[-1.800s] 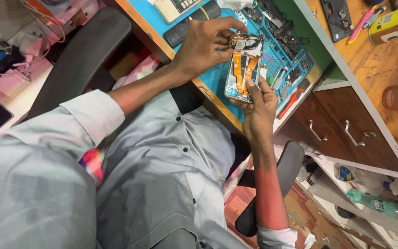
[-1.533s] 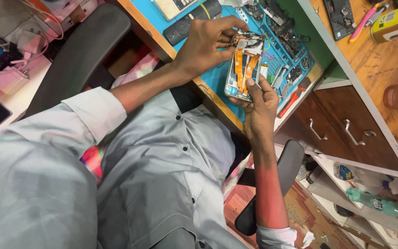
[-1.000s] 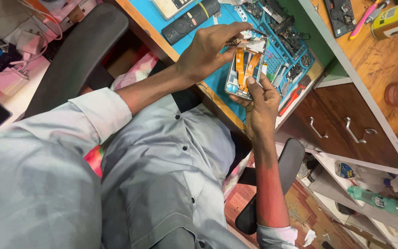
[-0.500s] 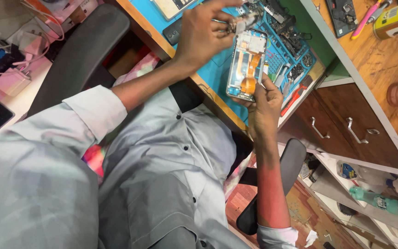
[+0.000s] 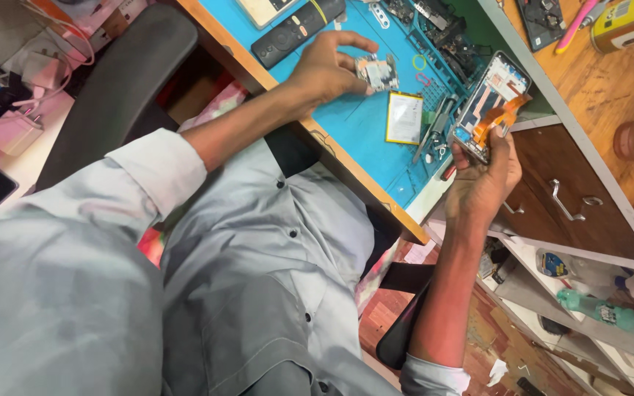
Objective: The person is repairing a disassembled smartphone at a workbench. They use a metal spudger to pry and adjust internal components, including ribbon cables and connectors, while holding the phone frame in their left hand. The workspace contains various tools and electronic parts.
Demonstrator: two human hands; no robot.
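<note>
My left hand (image 5: 324, 70) pinches a small circuit board (image 5: 377, 72) just above the blue work mat (image 5: 346, 136). My right hand (image 5: 482, 183) grips an opened phone (image 5: 487, 99) by its lower end, past the desk's right edge. The phone is tilted, and an orange flex cable (image 5: 503, 117) hangs loose from its inside. A flat pale battery (image 5: 404, 117) lies on the mat between my two hands.
A black remote (image 5: 295, 29) lies at the mat's far edge. Metal tools (image 5: 434, 130) and small parts sit beside the battery. Wooden drawers (image 5: 566, 205) stand to the right, with a green bottle (image 5: 603, 312) on a shelf below. A black chair back (image 5: 111, 81) is at the left.
My left hand lifted the small board off the phone and carried it left over the mat. My right hand drew the phone right, away from the mat. The battery now lies uncovered.
</note>
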